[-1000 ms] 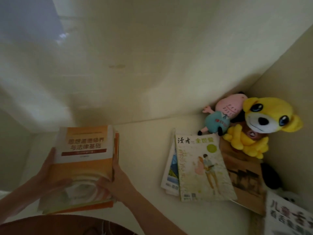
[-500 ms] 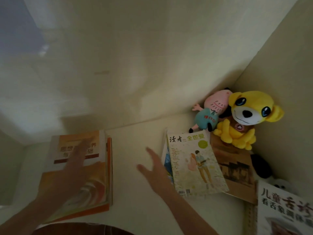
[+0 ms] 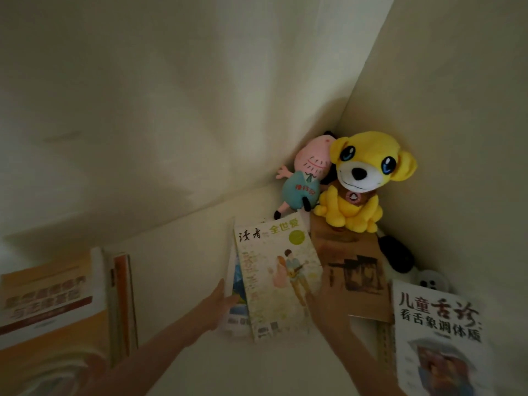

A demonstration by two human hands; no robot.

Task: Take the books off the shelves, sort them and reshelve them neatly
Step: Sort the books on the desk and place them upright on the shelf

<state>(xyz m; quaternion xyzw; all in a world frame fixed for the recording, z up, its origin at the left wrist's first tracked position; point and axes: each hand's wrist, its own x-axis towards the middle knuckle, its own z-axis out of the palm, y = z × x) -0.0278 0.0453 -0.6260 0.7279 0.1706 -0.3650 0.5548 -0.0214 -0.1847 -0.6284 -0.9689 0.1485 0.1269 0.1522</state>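
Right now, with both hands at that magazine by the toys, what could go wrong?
The magazine lies on a loose pile, so lifting it may drag the thinner booklet beneath askew. The brown book beside it carries the yellow plush dog; nudging it might topple the toy. Whether the left hand and right hand grip yet is unclear.

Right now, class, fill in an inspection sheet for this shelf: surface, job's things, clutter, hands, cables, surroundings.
Surface: pale shelf board, dimly lit.
Job's things: orange textbook stack at left; illustrated magazine atop other books; brown book; white book at right.
Clutter: yellow plush dog and pink plush pig in the corner.
Hands: left hand and right hand at the magazine's edges; grip unclear.
Cables: nothing seen.
Surroundings: plain cream walls.
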